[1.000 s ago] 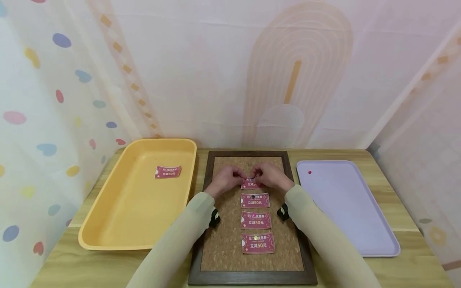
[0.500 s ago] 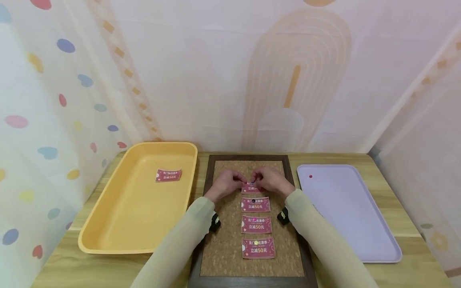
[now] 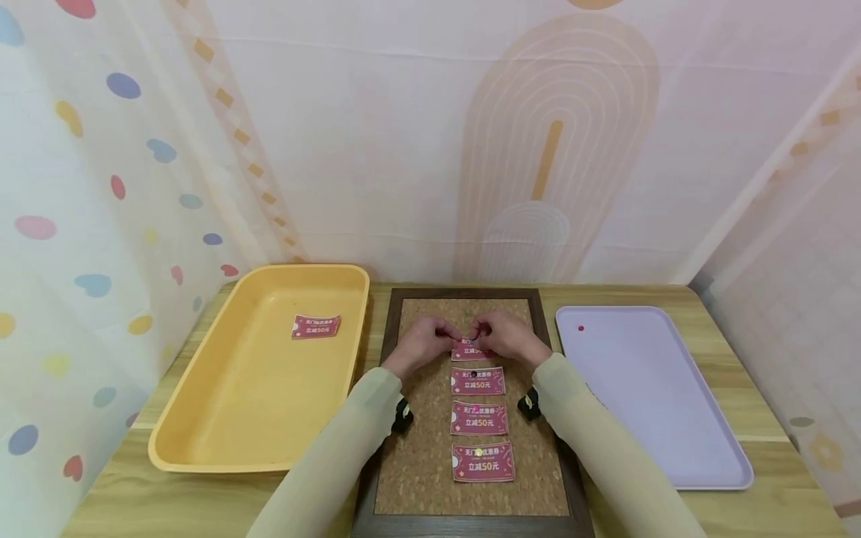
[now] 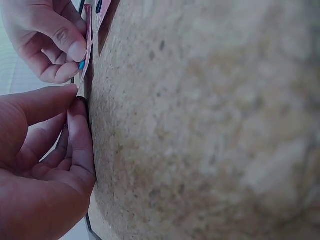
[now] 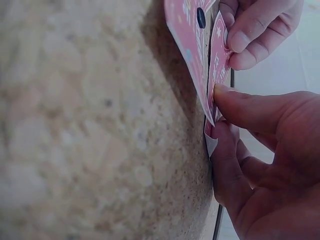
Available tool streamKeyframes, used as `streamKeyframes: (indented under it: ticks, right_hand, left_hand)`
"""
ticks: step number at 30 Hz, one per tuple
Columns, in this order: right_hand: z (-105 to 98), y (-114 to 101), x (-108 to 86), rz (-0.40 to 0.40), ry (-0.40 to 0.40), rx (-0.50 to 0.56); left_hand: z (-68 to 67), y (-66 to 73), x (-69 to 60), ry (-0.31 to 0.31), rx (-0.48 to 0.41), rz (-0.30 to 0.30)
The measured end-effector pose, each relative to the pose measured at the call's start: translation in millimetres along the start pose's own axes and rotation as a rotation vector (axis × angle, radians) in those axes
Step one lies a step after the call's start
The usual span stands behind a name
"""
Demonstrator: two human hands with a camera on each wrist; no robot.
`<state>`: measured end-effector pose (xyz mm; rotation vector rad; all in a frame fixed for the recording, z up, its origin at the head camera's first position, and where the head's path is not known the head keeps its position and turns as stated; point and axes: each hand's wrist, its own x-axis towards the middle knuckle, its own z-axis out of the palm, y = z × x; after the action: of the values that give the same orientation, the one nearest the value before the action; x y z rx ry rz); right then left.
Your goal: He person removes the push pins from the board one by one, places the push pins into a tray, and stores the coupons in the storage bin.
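Note:
On a dark-framed cork board [image 3: 417, 478], my left hand [image 3: 424, 343] pinches the left part of the topmost pink coupon [image 3: 463, 351] between thumb and finger. My right hand [image 3: 506, 336] is at the same coupon's upper right, thumb and index finger curled together. Between those fingertips a small teal push pin [image 4: 82, 65] shows in the left wrist view. Whether its point is in the cork is hidden. The right wrist view shows the coupon's edge [image 5: 212, 144] bent up beside my right fingers. Below lie pinned coupons with a black pin [image 3: 474, 374], a pink pin [image 3: 476, 409] and a yellow pin [image 3: 479, 452].
Left of the board stands a yellow tray [image 3: 158, 441] with one pink coupon [image 3: 316, 326] in it. A lilac tray [image 3: 659, 403] is on the right, holding a red pin [image 3: 581, 328]. All stand on a wooden table [image 3: 107, 493] before a patterned curtain.
The head view has tilted slightly, so everything sits a little lower than one second ago. Both hands stay at the top coupon, nearly still.

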<state>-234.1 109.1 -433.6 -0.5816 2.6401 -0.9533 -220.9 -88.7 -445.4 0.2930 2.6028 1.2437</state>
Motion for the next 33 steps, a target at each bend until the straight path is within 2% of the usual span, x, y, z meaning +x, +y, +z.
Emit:
streamKeyframes:
  ticks: [23,33]
  right_hand:
    - [0.1,-3.3,1.8,0.023,-0.024,0.003]
    - [-0.6,-0.7,1.2,0.007,-0.034,-0.008]
  left_hand:
    - [-3.3,-0.2,-3.7,0.002,-0.03,-0.003]
    - [-1.7,1.0,-4.2,0.005,-0.031,-0.014]
